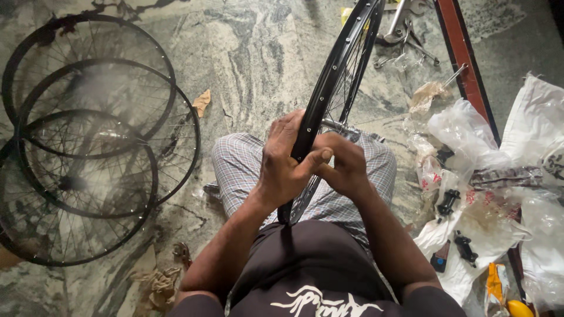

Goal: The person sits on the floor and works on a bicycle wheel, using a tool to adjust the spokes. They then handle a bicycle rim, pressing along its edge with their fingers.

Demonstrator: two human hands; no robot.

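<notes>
Black and thin, the bicycle rim [335, 82] stands on edge at the centre of the frame, running from the person's lap to the top edge, with fine spokes and a row of small holes. The left hand [284, 164] wraps it, fingers [281, 132] pressed together, thumb across. The right hand [346, 164] curls shut against the rim beside it. Crumpled clear plastic bags [464, 126] and white sheets [537, 114] lie at right; a yellow packet [520, 308] sits lower right. Three spoked wheels [88, 141] overlap on the marble floor [258, 58], left.
</notes>
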